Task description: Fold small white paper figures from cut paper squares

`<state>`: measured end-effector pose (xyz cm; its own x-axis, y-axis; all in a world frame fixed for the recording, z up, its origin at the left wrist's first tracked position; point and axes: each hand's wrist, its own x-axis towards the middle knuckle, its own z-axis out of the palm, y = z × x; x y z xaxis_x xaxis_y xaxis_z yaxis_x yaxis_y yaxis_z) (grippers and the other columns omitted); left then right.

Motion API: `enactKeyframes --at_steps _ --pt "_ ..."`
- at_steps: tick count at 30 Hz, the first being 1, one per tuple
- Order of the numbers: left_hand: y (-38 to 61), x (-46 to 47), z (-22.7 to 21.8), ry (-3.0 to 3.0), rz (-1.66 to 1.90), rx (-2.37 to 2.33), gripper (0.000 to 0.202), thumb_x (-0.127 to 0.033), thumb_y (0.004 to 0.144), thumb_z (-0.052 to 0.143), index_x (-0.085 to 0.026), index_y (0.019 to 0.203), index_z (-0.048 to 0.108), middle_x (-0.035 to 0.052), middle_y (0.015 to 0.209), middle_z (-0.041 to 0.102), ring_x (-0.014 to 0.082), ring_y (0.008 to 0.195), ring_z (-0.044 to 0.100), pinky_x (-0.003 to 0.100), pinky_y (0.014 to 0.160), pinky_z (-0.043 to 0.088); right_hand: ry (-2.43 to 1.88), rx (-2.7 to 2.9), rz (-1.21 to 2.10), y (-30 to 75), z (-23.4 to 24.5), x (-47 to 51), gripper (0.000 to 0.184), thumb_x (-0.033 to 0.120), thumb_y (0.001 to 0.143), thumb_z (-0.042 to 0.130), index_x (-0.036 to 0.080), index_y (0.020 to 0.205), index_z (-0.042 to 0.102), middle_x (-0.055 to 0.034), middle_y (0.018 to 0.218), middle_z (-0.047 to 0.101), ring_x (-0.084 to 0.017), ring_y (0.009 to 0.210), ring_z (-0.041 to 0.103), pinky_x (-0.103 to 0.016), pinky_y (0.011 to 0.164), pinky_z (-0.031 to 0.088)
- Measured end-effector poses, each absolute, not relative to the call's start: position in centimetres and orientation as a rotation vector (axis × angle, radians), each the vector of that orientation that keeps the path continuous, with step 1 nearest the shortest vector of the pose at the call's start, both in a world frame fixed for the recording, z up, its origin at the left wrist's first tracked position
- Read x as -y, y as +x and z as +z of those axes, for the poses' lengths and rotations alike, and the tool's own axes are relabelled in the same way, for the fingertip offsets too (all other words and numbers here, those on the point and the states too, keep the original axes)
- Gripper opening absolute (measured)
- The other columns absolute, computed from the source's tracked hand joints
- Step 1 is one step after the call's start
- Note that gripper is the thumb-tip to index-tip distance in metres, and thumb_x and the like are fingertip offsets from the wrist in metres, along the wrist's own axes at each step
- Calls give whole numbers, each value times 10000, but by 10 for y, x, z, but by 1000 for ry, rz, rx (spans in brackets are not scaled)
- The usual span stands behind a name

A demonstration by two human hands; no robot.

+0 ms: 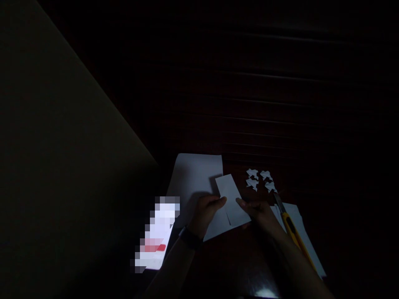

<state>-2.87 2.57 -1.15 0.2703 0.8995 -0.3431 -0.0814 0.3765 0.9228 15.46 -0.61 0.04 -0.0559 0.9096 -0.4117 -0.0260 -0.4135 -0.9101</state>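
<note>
A narrow rectangular piece of white paper (231, 191) is held up between my two hands. My left hand (207, 209) pinches its left edge with the thumb on top; a dark band circles that wrist. At the right edge, my right hand (257, 211) grips the same piece, thumb in front. Beneath lies a larger white sheet (198, 174), partly hidden by the hands. Beyond my right hand sit several small folded paper shapes (252, 184) with pointed corners. A yellow utility knife (293, 230), blade showing, rests close to my right forearm.
More white paper (308, 236) lies under the knife on the right. A lit phone screen (160, 232), partly blurred, glows left of my left forearm. A pale wall (62, 145) rises on the left. The dark wooden table (230, 261) is dimly lit.
</note>
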Motion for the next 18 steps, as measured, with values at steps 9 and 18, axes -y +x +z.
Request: enactKeyframes --at_steps 9,18 --pt "-34 -28 -1 960 780 -1133 339 -455 674 651 -118 641 660 38 604 637 160 547 573 238 495 385 -1440 989 1664 160 -4 8 387 463 763 606 98 638 631 -31 447 596 -109 360 541 -209 372 462" --pt "-38 -30 2 1028 794 -1125 356 -475 703 622 -122 656 637 28 622 619 145 557 546 228 494 387 -1508 1222 1629 163 -1 9 394 515 741 591 133 644 571 -20 492 624 -115 395 560 -217 414 461"
